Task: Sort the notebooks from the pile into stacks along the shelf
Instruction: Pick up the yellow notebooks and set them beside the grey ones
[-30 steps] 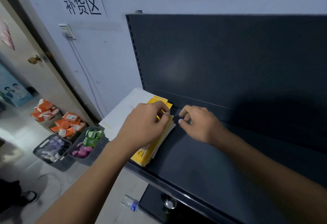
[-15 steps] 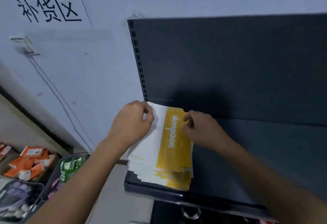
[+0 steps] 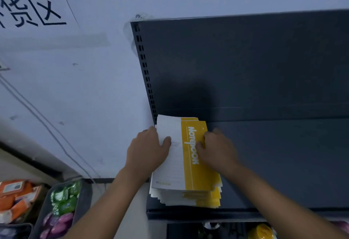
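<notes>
A pile of white-and-yellow notebooks (image 3: 186,165) lies at the far left end of the dark shelf (image 3: 279,163), its edges fanned unevenly at the front. My left hand (image 3: 147,150) grips the pile's left edge, thumb on the top white cover. My right hand (image 3: 217,150) holds the right edge, fingers curled over the yellow band that reads "Notebook". Both hands sit on the upper half of the pile.
The shelf's dark back panel (image 3: 245,64) rises behind the pile, with a slotted upright (image 3: 145,68) beside the pale wall. Grey bins of green and purple packets (image 3: 62,208) and orange packs (image 3: 15,195) stand on the floor at left. A yellow item (image 3: 261,232) lies below the shelf.
The view has swung closer and more square to the shelf. Both hands have shifted from the pile's far corners down to its side edges, and the pile lies straighter against the shelf's left end.
</notes>
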The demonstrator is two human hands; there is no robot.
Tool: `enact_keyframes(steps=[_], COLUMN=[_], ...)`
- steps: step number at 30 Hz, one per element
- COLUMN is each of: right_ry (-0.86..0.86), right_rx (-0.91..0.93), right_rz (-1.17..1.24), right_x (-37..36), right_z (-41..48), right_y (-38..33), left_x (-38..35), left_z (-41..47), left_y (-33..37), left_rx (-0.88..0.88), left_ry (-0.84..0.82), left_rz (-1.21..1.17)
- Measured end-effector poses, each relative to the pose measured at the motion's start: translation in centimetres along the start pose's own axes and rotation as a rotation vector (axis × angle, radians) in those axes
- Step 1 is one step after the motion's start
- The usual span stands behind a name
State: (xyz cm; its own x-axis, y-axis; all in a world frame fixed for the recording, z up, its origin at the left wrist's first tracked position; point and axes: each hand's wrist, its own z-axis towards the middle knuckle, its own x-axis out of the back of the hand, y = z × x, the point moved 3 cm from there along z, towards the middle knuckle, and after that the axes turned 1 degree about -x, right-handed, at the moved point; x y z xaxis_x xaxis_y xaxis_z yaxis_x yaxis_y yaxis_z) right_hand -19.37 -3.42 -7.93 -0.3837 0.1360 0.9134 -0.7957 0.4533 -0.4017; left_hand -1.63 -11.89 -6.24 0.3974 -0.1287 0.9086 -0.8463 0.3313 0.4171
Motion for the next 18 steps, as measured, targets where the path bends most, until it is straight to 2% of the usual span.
enact_keyframes(steps=[11,18], right_ry=[-0.006,-0.032], right_rx=[0.097,-0.064], right_rz=[0.06,0.083], right_x=[-0.6,0.0], right_z=[-1.5,-2.0], right_y=[-0.7,0.3], left_x=[0.7,0.7], left_z=[-0.2,-0.8], left_y=[0.8,1.4], left_rx=[0.123,0.208], left_ry=[0.034,0.037], left_rz=[-0.005,-0.046])
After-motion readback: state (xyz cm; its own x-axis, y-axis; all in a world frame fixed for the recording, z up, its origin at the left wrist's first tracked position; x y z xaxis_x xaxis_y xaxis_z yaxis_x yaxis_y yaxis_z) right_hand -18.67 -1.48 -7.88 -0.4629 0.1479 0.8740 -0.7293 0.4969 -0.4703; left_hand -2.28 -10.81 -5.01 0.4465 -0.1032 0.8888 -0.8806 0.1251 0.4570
